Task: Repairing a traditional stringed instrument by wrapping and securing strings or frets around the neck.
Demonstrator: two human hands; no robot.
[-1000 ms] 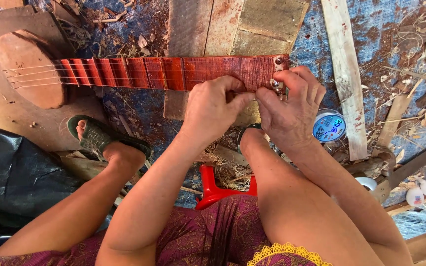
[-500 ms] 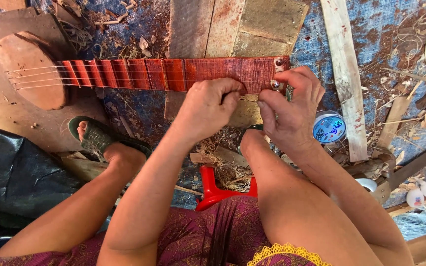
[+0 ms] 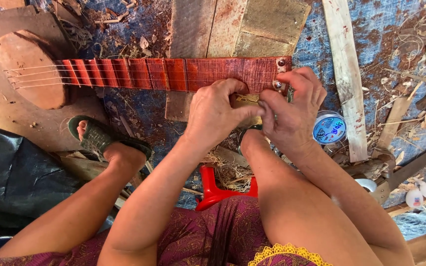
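A stringed instrument lies across the ground, its red fretted neck (image 3: 149, 74) running from a brown oval body (image 3: 28, 69) at the left to the head end at the right. My left hand (image 3: 218, 116) curls over the neck's near edge close to the head end. My right hand (image 3: 294, 111) is beside it, thumb and forefinger pinched at a small metal peg (image 3: 277, 84) on the head. Thin pale strings run along the neck. Whether a string is between my fingers cannot be told.
A round blue-and-white spool (image 3: 329, 128) lies just right of my right hand. A pale wooden slat (image 3: 343, 79) and planks (image 3: 237, 29) lie beyond the neck. My sandalled foot (image 3: 97, 138) is at the left, a red stool (image 3: 213, 189) under me, and wood shavings all around.
My right hand's fingers have drawn in closer around the peg and my left hand has shifted slightly on the neck. The instrument has not moved.
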